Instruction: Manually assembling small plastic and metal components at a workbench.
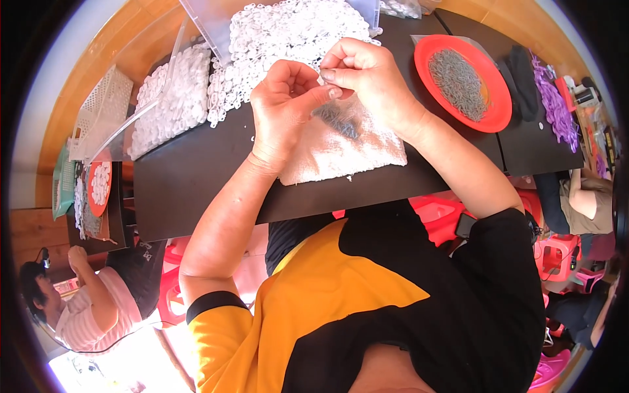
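Observation:
Over a pale cloth (334,160) on the dark table, my left hand (285,101) and my right hand (363,75) meet fingertip to fingertip. Both are closed in a pinch. Whatever sits between the fingers is tiny and mostly hidden; a speck of white shows there. Just below the fingers, a small heap of thin grey metal pieces (339,123), like screws or pins, lies on the cloth. Beyond my hands spreads a large pile of small white looped plastic pieces (295,29), spilling from a clear bin (204,26).
To the right stands a red plate (495,118) with many grey metal pieces (458,85). More white pieces (173,98) are heaped at the left beside a clear plastic wall. Purple strips (555,105) lie far right. Another person (98,308) sits at the left; others are at right.

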Action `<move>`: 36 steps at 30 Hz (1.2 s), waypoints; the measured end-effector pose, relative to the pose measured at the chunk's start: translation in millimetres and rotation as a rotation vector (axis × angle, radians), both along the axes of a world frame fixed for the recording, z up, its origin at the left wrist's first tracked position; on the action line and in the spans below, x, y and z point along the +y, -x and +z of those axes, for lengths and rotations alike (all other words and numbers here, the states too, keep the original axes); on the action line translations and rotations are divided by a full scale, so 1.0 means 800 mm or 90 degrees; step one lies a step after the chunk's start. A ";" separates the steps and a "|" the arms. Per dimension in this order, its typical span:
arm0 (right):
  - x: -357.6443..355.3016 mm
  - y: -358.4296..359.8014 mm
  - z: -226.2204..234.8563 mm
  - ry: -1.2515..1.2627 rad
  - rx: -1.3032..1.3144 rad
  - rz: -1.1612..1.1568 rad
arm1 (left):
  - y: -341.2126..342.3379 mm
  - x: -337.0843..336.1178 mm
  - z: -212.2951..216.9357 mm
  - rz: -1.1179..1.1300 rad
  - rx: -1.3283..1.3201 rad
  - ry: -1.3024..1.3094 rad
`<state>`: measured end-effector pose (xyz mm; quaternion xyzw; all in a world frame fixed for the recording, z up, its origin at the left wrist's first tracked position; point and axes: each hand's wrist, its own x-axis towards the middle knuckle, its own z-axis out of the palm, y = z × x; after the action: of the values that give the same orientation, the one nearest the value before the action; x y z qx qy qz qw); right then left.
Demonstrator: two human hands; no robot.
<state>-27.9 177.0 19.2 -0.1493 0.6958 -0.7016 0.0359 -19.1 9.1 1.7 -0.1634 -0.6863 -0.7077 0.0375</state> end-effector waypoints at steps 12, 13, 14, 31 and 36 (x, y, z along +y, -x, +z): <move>-0.013 -0.002 -0.032 0.014 0.142 -0.117 | -0.003 0.008 -0.015 0.073 0.093 0.174; -0.014 -0.001 -0.034 0.004 0.159 -0.127 | -0.001 0.009 -0.019 0.085 0.089 0.176; -0.014 -0.001 -0.035 0.004 0.158 -0.126 | 0.000 0.010 -0.021 0.097 0.086 0.178; -0.009 0.004 -0.031 -0.028 0.200 -0.090 | 0.013 -0.009 0.007 -0.036 -0.180 -0.034; -0.007 0.002 -0.029 -0.093 0.229 -0.112 | 0.017 -0.013 0.005 -0.055 -0.252 -0.187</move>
<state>-29.7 171.6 -3.7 -0.2079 0.7505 -0.6116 -0.1397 -32.9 -1.3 5.4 -0.0435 -0.5626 -0.8189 -0.1047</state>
